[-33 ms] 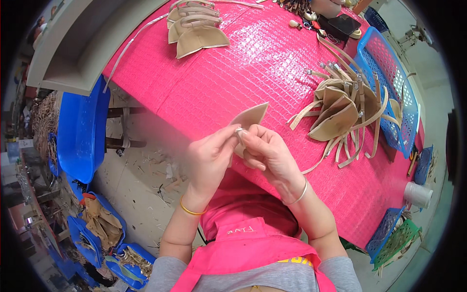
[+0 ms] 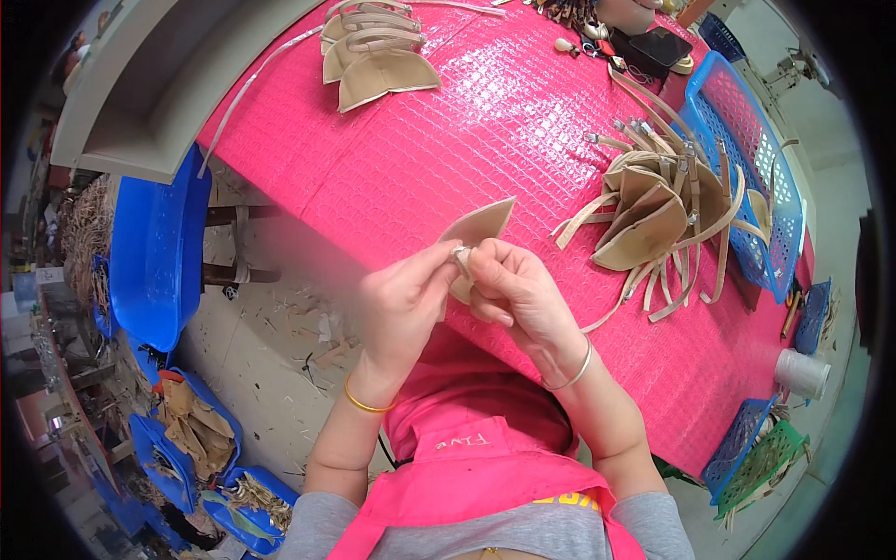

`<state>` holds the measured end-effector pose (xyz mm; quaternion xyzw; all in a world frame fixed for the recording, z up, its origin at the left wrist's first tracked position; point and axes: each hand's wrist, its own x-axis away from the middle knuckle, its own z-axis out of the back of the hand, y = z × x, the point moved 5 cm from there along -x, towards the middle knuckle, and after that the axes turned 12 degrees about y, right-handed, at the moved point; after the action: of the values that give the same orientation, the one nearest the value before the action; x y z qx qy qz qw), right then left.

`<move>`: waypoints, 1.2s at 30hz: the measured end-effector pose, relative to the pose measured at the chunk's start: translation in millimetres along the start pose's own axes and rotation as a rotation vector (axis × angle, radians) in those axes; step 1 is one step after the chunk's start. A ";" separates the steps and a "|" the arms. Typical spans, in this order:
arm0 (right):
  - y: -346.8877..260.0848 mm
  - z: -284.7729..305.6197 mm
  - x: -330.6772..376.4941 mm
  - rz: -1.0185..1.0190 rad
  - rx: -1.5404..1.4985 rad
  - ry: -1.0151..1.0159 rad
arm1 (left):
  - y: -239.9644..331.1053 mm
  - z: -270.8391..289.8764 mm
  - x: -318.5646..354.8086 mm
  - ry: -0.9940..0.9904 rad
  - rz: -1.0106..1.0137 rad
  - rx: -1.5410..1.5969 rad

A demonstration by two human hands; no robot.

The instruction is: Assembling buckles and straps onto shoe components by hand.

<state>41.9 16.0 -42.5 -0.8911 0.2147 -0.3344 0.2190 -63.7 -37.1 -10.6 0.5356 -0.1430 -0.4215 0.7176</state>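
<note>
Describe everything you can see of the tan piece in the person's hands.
The tan piece looks like thin, smooth leather or similar, with a curved edge and a pointed corner toward the upper right. The left hand and right hand pinch it at a small silvery-white bit, too small to identify. Fingers hide its middle. It is held over the pink table, near the edge.

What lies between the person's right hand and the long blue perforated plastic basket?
In the head view, a pile of curved beige pieces with straps lies on the glossy pink tabletop between the right hand and basket.
</note>
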 end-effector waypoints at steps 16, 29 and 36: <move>-17.8 -6.3 -1.0 0.518 0.289 0.270 | 15.3 0.2 -2.4 -0.049 -0.462 -0.061; -57.6 17.1 -5.6 0.975 1.237 0.297 | -2.2 -22.9 -60.8 -0.783 0.041 0.074; -27.9 24.9 -7.3 0.564 1.052 0.322 | 22.4 14.8 -36.1 0.195 -0.471 -0.190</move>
<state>60.6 48.6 -48.2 -0.5110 0.2788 -0.4548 0.6740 -85.1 -17.7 23.9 0.5225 0.0955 -0.5350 0.6571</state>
